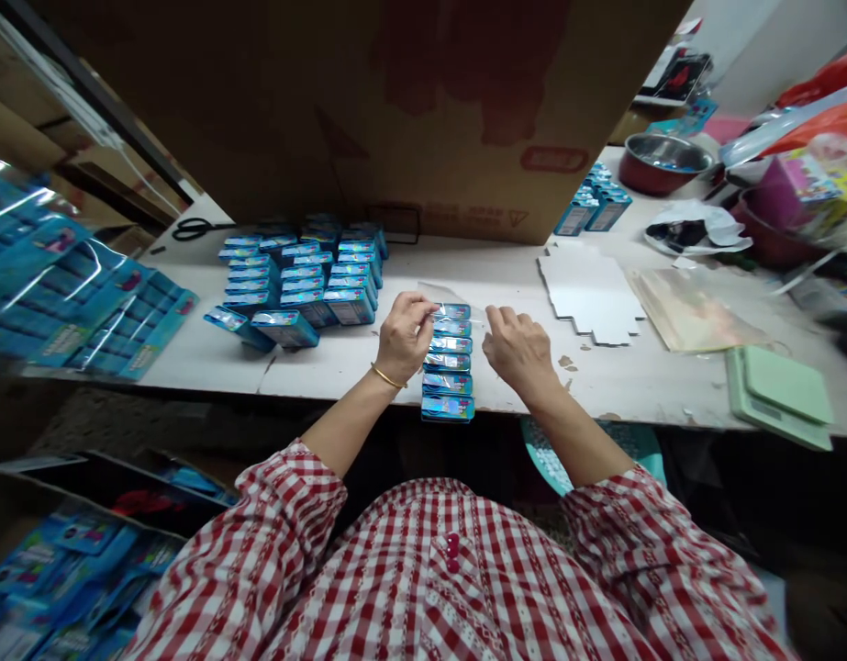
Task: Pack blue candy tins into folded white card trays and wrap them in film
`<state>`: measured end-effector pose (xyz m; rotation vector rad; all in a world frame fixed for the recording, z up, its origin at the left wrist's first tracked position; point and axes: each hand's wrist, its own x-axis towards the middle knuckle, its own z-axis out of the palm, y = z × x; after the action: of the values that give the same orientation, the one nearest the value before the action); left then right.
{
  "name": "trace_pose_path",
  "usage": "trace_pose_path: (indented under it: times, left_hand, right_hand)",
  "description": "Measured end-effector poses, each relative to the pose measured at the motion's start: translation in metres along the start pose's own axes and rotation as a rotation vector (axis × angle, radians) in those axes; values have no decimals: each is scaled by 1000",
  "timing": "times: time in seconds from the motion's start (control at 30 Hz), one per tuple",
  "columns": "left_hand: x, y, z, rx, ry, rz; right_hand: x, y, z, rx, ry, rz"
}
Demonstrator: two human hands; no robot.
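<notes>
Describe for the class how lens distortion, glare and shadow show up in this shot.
In the head view, wide-angle distortion bows the white table toward the corners, glare streaks the plastic-wrapped blue packs at left, and deep shadow fills the space beneath the table.

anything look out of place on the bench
Two blue boxes at the front of the stacks look askew. The left blue box lies slanted, and the right blue box is turned at an angle, both out of line with the neat rows of boxes behind them.
</notes>
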<state>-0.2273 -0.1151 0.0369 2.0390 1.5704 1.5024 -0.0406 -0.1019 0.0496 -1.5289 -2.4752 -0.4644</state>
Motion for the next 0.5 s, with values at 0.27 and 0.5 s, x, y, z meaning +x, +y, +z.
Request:
trace_pose_path:
  times: [0.27,0.5]
  left_hand:
    - [-12,-23,8,42,-175,-14]
    - [-13,-17,4,-115,-55,-172]
  right_hand:
    - [5,16,15,33,-58,10]
    - [19,18,42,143,-86,208]
